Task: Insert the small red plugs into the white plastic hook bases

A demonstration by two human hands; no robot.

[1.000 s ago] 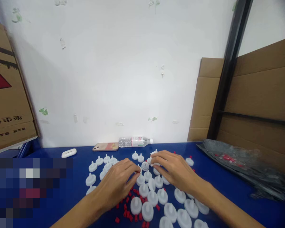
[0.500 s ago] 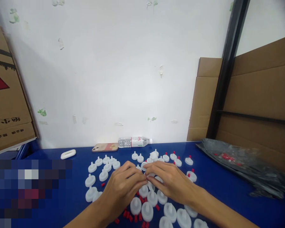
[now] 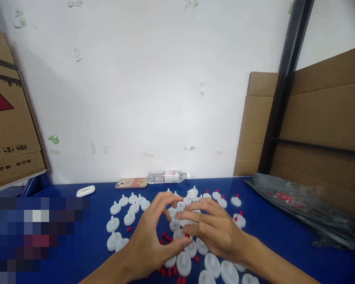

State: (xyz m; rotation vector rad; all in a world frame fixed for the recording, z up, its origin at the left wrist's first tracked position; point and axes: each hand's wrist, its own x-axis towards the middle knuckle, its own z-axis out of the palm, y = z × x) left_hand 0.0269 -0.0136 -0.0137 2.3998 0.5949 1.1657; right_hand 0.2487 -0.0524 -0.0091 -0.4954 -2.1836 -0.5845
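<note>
The fingers of the person's left hand (image 3: pixel 144 236) were spread wide from the thumb, the tips well apart, with nothing seen in their grasp. Those of the right hand (image 3: pixel 217 228) were bent over a round, white, translucent plastic cap (image 3: pixel 185 222), mostly covered. A small red plastic tip (image 3: pixel 187 235) showed just below the right forefinger, near the left thumb. Whether the right fingers gripped the cap, and whether the red tip was fitted to it, could not be told.

Around the hands, across the middle of the blue desk (image 3: pixel 284 236), stood many similar white caps (image 3: pixel 184 264), mostly stem upward. Loose red plastic pieces (image 3: pixel 169 272) lay among the nearer ones. Beyond the right hand, toward the right edge, stood red-tipped white caps (image 3: pixel 236 201).

With so little room between caps, a sideways brush of either hand could topple or scatter them. The red tip, being small, could slip away if pinched off-centre and be lost among the loose ones.

Along the far edge lay a clear plastic bottle (image 3: pixel 168 177), with a beige-and-pink phone (image 3: pixel 131 183) just beside its base. A white oblong case (image 3: pixel 85 191) lay toward the far left corner, a dark grey plastic bag (image 3: pixel 307 221) toward the far right.
</note>
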